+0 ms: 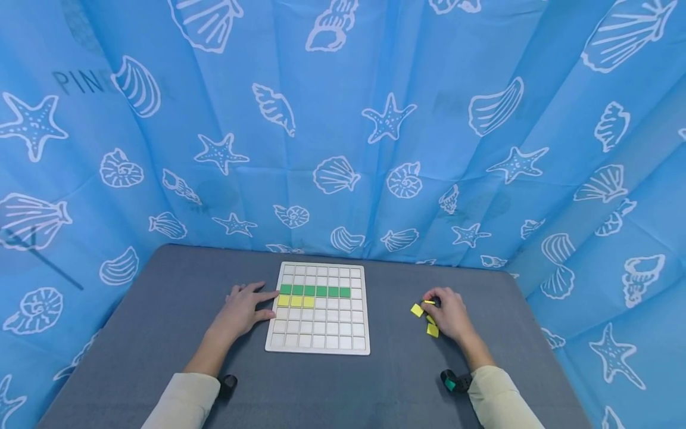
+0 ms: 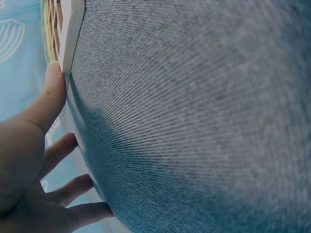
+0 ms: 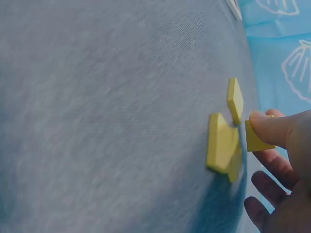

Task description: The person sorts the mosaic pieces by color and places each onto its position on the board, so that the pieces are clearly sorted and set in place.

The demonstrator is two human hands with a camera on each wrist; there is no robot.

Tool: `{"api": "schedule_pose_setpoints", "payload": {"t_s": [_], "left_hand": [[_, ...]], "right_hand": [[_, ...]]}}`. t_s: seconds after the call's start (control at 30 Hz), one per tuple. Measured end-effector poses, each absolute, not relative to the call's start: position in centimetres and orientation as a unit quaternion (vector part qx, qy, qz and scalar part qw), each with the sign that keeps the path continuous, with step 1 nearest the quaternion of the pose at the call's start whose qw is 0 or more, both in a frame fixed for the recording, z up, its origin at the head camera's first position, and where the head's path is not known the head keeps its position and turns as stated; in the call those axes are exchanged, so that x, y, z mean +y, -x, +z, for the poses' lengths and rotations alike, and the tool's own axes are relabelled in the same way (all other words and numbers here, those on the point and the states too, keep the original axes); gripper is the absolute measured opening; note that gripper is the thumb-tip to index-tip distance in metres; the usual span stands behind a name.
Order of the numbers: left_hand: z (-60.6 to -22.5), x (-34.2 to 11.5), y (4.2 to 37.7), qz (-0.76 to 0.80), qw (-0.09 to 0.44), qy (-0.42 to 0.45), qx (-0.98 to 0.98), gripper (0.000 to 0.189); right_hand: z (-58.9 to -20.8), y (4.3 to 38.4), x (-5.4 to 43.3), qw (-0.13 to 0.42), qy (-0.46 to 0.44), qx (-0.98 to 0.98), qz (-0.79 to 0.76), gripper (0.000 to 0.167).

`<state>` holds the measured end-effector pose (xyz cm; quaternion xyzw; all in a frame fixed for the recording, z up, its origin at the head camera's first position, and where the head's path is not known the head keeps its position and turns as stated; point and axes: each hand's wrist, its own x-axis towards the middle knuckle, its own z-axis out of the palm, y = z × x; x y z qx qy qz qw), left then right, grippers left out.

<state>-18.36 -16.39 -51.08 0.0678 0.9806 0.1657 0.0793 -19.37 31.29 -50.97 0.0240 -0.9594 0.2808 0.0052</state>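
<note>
A white gridded board lies on the table, left of centre. One row has several green tiles in its cells, and three yellow tiles fill the left cells of the row below. My left hand rests at the board's left edge, its thumb touching the rim and its fingers spread. Over to the right, my right hand pinches a yellow square tile between thumb and fingers, just above several loose yellow tiles.
Grey cloth covers the table. A blue curtain with white shells and starfish hangs along the back and sides. Each wrist wears a black band.
</note>
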Motion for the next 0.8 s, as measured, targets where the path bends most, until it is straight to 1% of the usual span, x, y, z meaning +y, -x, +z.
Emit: {"api": "schedule_pose_setpoints", "payload": {"t_s": [0.2, 0.43, 0.8], "left_hand": [[-51.1, -16.4, 18.3, 0.165, 0.079, -0.067, 0.981, 0.06], [-51.1, -16.4, 18.3, 0.164, 0.074, -0.071, 0.981, 0.059], [-51.0, -16.4, 18.4, 0.168, 0.084, -0.063, 0.98, 0.059]], "right_hand": [[-50.4, 19.7, 30.1, 0.02, -0.048, -0.954, 0.295, 0.007], [-50.1, 19.9, 28.0, 0.034, -0.07, -0.946, 0.314, 0.013], [-50.0, 20.4, 24.5, 0.033, -0.055, -0.939, 0.337, 0.015]]}}
